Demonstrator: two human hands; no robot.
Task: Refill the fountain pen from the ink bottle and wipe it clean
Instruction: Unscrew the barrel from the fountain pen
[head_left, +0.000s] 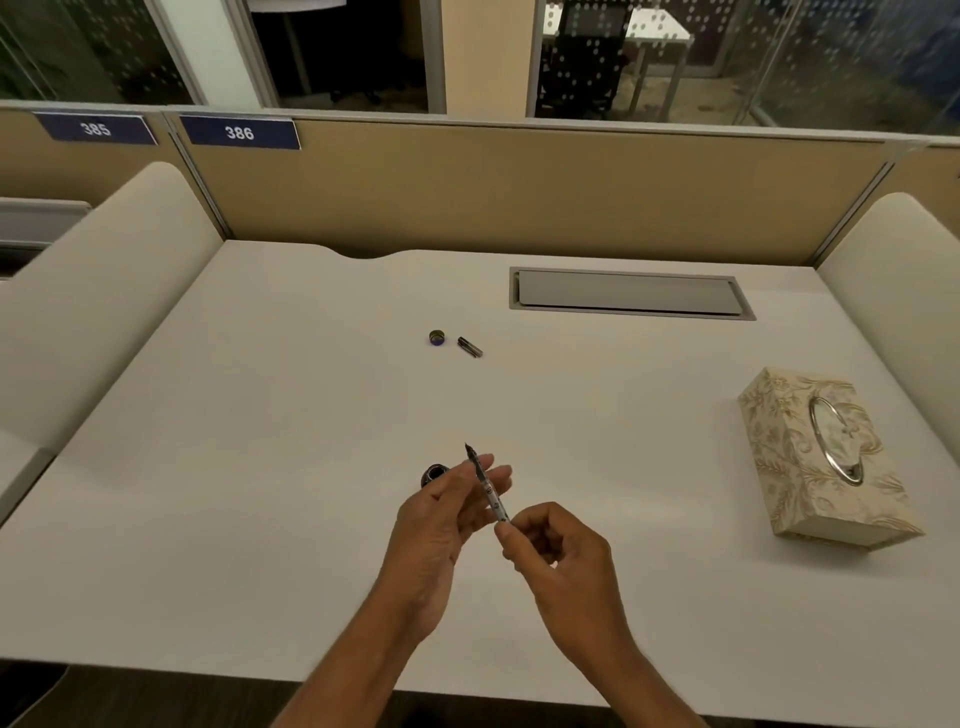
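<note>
Ink bottle (432, 474): open on the desk (260, 467), just beyond the left hand and partly hidden by it; that hand is nearer.
Left hand (436, 525): fingers barely curled, thumb and fingertips lightly pinching the pen's front section.
Fountain pen (488, 488): held aloft between both hands, long axis near-right to far-left, nib pointing up and away, just right of the bottle mouth.
Right hand (561, 561): curled, fingertips pinching the pen's rear end.
Tissue box (826, 457): well apart, rightward.

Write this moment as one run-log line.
left hand: holds pen | right hand: pinches pen's rear end | ink bottle: open, behind left hand | tissue box: untouched
</note>
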